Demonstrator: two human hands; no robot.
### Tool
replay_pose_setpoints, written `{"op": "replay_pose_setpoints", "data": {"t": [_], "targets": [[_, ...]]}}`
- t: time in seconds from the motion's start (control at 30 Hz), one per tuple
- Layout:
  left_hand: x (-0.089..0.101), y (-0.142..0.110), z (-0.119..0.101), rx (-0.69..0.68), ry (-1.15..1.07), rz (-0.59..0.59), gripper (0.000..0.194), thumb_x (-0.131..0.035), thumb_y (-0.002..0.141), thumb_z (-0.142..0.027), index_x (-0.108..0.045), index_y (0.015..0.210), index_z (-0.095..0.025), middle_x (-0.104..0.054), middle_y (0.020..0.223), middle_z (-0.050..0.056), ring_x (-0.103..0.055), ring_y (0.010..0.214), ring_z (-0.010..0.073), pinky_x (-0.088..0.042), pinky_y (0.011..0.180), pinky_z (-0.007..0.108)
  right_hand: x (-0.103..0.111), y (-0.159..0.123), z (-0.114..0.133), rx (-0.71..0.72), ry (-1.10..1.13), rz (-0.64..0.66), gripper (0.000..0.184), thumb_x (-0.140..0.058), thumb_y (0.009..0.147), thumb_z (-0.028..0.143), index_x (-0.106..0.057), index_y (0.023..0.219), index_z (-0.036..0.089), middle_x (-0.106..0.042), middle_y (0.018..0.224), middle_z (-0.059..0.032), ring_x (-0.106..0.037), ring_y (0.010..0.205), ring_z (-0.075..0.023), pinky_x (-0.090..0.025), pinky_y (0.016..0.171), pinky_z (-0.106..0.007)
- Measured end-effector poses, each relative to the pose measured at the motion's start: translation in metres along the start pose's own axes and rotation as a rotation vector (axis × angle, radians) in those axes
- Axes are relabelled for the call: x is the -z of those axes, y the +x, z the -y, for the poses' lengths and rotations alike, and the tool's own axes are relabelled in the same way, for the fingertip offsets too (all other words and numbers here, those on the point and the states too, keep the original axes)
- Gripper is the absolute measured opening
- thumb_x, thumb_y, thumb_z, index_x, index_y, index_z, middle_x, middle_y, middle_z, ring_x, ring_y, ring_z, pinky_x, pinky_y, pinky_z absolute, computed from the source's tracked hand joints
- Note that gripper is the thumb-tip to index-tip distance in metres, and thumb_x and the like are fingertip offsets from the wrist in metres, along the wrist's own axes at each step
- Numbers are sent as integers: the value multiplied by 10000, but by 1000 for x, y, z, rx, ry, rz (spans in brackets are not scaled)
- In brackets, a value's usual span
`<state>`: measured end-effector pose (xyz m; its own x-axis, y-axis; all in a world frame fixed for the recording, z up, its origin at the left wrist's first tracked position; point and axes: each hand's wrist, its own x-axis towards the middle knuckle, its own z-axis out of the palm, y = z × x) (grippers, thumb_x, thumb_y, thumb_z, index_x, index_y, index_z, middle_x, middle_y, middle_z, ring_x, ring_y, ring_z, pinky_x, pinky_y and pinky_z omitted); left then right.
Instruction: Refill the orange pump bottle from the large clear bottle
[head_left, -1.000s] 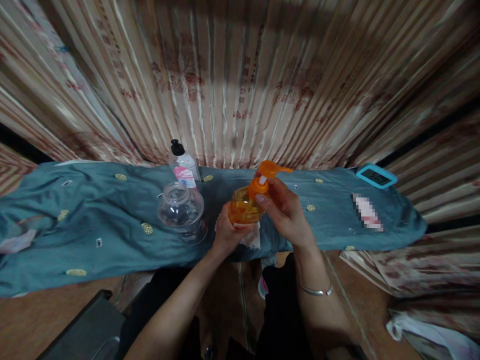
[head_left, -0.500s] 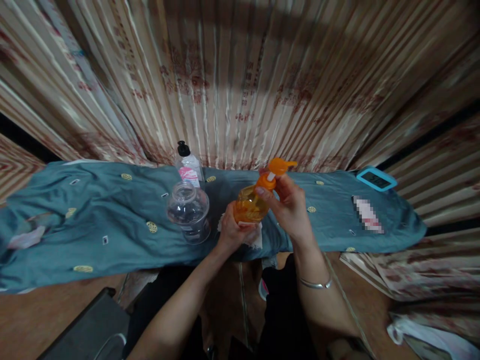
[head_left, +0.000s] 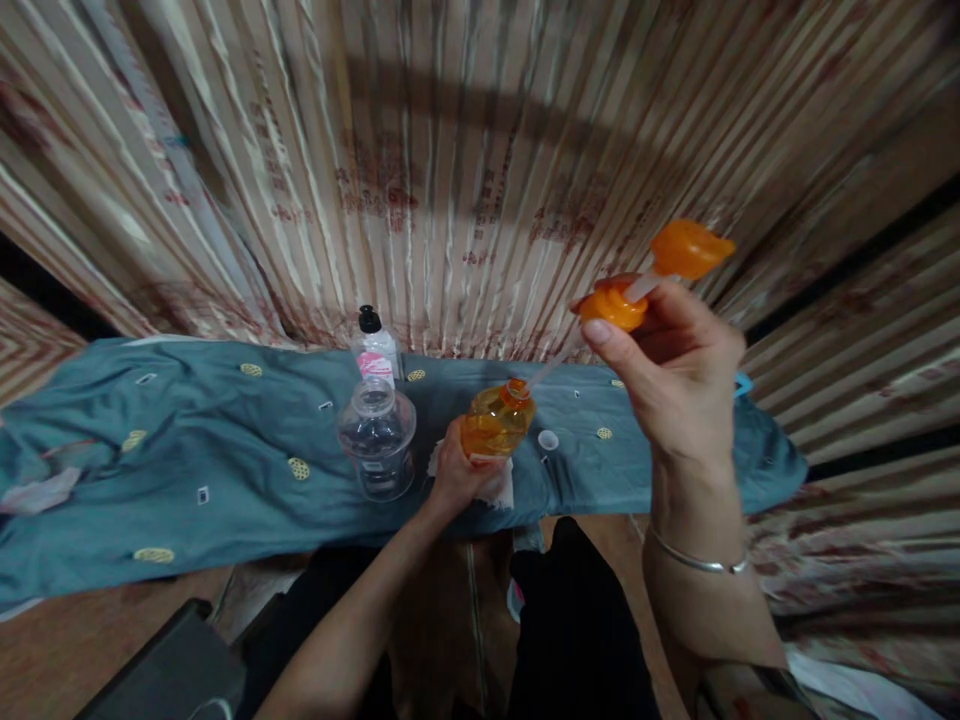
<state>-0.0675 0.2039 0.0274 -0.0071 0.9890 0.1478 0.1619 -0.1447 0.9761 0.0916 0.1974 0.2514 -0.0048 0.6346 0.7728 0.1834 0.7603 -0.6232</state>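
Observation:
My left hand (head_left: 459, 470) is wrapped round an amber see-through bottle (head_left: 495, 422), tilted to the right, with its mouth bare. My right hand (head_left: 667, 360) pinches the orange collar of a pump dispenser top (head_left: 613, 305) up and to the right of the bottle. The pump's thin clear tube slants down to the bottle's mouth; whether its tip is still inside I cannot tell. Left of the bottle stands a clear wide-bellied plastic jar (head_left: 376, 445) with an open neck. Below my left hand a white tissue (head_left: 499, 490) lies on the cloth.
A clear bottle with a black pump and pink label (head_left: 375, 350) stands behind the jar. A small white cap (head_left: 548, 440) lies on the teal patterned cloth (head_left: 247, 450). Pleated curtains (head_left: 450, 180) hang behind; a blue-rimmed device (head_left: 742, 384) is mostly hidden behind my right wrist.
My right hand has lifted the orange pump up and to the right, off the bottle's neck, drawing its tube out. The small white cap has come into sight. My left hand stays on the bottle.

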Motion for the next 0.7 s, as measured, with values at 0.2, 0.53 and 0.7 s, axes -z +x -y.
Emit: {"op": "replay_pose_setpoints", "data": {"t": [0.2,0.53,0.7], "targets": [[0,1,1,-10,-21,-6,721,-878,602,-327,-531,1222,-202,-719,1132,86,-710,1090,286,-572,960,463,27,13,35,194,-161,-103,202,-853,862,347,-749,1023,283,-647,930,-19,-656,884,-194,-559,764,-316],[-1,2,-1,-11,-42,-13,636,-873,604,-309,-545,1140,-210,-716,1105,73,-707,1069,274,-573,957,457,39,-1,48,87,-244,-272,439,-788,890,528,-647,1224,280,-647,1174,-87,-689,1059,-340,-634,667,-420],[0,1,-4,0,-76,-31,625,-871,597,-250,-551,1133,-217,-725,1058,61,-712,1047,264,-563,960,456,46,-8,45,340,-258,-422,285,-843,858,347,-745,1114,271,-700,1022,-38,-720,869,-218,-567,615,-301]]}}
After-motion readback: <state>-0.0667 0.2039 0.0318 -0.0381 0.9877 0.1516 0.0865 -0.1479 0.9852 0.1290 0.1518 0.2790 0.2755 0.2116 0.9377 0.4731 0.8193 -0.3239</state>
